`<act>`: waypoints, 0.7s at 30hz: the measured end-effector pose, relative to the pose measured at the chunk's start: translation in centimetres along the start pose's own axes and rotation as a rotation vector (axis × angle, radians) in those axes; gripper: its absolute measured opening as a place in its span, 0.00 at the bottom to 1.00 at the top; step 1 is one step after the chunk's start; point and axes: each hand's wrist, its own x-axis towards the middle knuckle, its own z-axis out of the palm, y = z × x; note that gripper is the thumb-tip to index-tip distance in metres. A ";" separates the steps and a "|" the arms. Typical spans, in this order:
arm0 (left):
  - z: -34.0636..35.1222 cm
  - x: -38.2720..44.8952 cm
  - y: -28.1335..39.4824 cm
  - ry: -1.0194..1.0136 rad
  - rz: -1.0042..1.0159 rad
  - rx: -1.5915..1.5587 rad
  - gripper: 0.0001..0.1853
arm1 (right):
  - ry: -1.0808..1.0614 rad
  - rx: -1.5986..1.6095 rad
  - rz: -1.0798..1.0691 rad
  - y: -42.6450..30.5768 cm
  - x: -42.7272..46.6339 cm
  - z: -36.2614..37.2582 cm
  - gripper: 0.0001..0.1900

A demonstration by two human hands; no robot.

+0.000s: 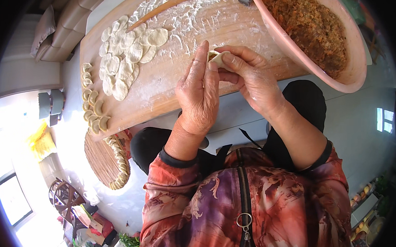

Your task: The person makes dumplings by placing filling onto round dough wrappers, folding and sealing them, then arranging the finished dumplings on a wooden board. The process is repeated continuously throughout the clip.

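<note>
Between my two hands, above the near part of a floured wooden board (169,78), is a partly folded dumpling (219,59) with brownish-orange filling showing at its open side. My left hand (198,87) holds its left edge between thumb and fingers. Thumb and fingers of my right hand (253,73) pinch the right side of the wrapper. Flour dusts both hands. To the left on the board lies an overlapping pile of round dough wrappers (126,42). Folded dumplings (98,108) sit in rows along the board's left end.
A pink basin (288,40) of minced filling (313,32) stands at the right, overhanging the board's near edge. A wooden rolling pin (166,7) lies across the far side, its tip by the wrappers. Below the board's left corner is a woven tray (100,161) edged with dumplings.
</note>
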 end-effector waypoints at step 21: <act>0.2 0.0 -0.4 0.005 0.077 0.056 0.15 | 0.009 -0.125 0.051 -0.1 -0.4 0.1 0.12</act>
